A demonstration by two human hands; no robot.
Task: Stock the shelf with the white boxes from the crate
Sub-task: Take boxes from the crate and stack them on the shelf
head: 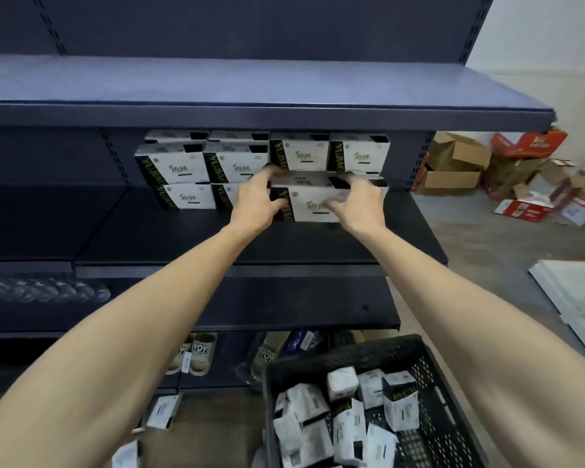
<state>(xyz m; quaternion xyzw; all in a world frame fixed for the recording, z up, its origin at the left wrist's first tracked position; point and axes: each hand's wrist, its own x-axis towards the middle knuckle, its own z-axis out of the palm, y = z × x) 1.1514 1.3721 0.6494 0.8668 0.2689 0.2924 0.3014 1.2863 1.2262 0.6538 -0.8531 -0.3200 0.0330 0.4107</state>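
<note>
A dark shelf is being stocked by a person who leans over a black crate, where more white boxes lie jumbled. Stacks of the same boxes stand at the back of the shelf, label forward. One box is held low in front of the right-hand stacks and just beside the left-hand ones; motion blur hides whether it touches the shelf. The left grip is curled round the box's dark end, and the right grip is curled round the opposite end.

The risk appears to lie in the push home. A skewed or hard shove could knock the neighbouring stacks, which look light and loosely piled, and tip an upper box off. A tight squeeze might also dent the thin card.
</note>
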